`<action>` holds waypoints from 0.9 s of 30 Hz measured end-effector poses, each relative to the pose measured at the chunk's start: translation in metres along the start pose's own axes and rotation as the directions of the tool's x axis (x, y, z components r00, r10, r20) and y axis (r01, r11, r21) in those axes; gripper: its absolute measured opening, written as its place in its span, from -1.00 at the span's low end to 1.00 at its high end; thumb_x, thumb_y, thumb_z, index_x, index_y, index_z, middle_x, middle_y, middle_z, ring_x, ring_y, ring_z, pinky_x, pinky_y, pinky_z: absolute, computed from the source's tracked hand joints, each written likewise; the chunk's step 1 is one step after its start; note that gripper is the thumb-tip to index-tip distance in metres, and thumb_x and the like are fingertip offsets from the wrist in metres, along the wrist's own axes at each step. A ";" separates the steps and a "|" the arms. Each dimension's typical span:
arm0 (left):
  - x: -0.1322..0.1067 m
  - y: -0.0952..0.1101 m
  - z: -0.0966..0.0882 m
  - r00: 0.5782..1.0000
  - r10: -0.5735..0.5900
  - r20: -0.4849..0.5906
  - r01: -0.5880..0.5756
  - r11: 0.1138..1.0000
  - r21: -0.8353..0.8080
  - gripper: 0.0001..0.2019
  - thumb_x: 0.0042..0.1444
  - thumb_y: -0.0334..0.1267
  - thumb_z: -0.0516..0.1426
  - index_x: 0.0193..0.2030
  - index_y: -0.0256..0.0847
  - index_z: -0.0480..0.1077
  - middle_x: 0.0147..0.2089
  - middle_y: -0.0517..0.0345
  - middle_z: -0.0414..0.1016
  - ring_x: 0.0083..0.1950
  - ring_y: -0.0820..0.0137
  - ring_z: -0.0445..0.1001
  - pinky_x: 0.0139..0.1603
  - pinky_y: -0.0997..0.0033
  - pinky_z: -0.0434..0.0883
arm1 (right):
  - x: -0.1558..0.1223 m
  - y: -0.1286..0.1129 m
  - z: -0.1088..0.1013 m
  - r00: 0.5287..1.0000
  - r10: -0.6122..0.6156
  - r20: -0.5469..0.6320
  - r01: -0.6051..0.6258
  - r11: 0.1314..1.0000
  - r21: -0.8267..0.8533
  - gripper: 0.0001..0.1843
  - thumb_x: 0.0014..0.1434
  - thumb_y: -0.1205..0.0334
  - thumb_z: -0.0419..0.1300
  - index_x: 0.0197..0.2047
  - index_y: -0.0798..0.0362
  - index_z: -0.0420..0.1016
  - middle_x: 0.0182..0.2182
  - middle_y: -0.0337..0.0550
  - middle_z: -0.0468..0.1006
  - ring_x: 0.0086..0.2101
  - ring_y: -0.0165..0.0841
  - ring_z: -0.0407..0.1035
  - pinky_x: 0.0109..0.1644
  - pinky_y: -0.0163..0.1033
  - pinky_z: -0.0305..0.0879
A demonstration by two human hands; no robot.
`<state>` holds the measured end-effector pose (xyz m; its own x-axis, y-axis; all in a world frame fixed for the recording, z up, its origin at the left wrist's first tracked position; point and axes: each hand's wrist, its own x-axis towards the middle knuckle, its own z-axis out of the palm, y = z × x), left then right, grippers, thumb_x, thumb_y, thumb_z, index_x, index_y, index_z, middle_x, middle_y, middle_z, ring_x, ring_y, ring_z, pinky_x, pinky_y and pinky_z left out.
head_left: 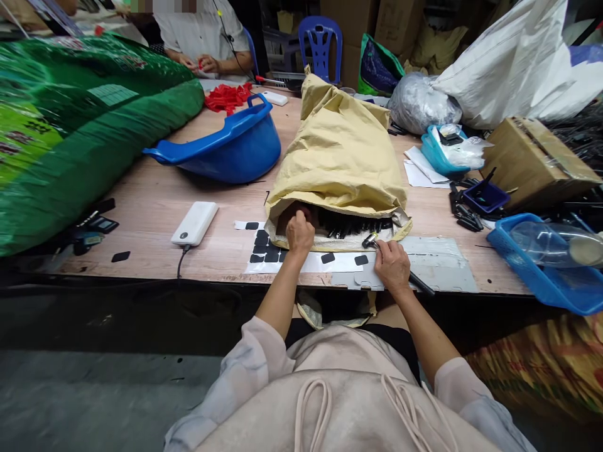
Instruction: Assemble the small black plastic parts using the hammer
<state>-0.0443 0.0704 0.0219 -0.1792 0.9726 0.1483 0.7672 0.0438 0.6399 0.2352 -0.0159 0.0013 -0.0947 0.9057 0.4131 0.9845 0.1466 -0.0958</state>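
A large yellow woven sack (346, 150) lies on the table with its mouth toward me, and many thin black pieces (360, 225) show inside. My left hand (300, 233) is at the left part of that mouth, fingers curled together; whatever they hold is hidden. In front of the sack's right corner, my right hand (393, 267) is closed round a tool with a black handle (421, 284) and a small shiny metal head. Below the mouth, a white backing sheet (306, 263) carries several black rounded stickers (266, 247), partly under my left wrist.
A blue plastic basin (235, 147) and a white power bank (195, 223) with a cable are on the left, beside a big green sack (108, 119). On the right are a blue basket (541, 270) and a cardboard box (532, 163). Another person (202, 37) sits opposite.
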 end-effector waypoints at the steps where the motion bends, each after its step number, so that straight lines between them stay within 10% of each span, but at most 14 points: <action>1: -0.012 0.004 -0.001 1.000 0.019 -0.015 -0.020 0.999 -0.049 -0.74 0.32 -0.36 0.01 0.08 -0.21 0.41 -0.02 -0.15 0.59 0.06 0.05 0.56 0.12 0.08 0.45 | 0.000 0.000 0.000 1.000 0.001 0.002 -0.001 1.000 0.001 -0.66 0.38 0.27 0.07 0.13 0.04 0.55 -0.19 -0.02 0.48 -0.15 -0.18 0.28 -0.12 -0.14 0.16; 10: -0.075 0.011 0.015 0.847 0.464 0.259 -0.385 0.872 -0.301 -0.79 0.25 -0.38 0.21 -0.02 -0.10 0.57 -0.03 0.08 0.65 0.07 0.21 0.50 0.20 0.14 0.44 | 0.001 -0.001 -0.001 1.000 0.008 0.011 -0.008 1.000 -0.004 -0.67 0.38 0.28 0.08 0.12 0.05 0.56 -0.18 -0.01 0.49 -0.15 -0.18 0.28 -0.13 -0.14 0.13; 27: -0.077 -0.002 0.030 0.853 0.498 0.156 -0.460 0.859 -0.225 -0.85 0.22 -0.23 0.33 -0.08 -0.13 0.59 -0.10 0.06 0.50 0.00 0.19 0.44 0.12 0.13 0.38 | 0.000 -0.001 0.002 1.000 0.004 -0.001 -0.004 1.000 -0.008 -0.68 0.39 0.26 0.08 0.13 0.04 0.54 -0.17 -0.02 0.48 -0.15 -0.18 0.25 -0.12 -0.14 0.11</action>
<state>-0.0133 0.0027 -0.0134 0.3251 0.8873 0.3272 0.6029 -0.4611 0.6511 0.2341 -0.0155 -0.0002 -0.0902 0.9059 0.4139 0.9861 0.1393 -0.0900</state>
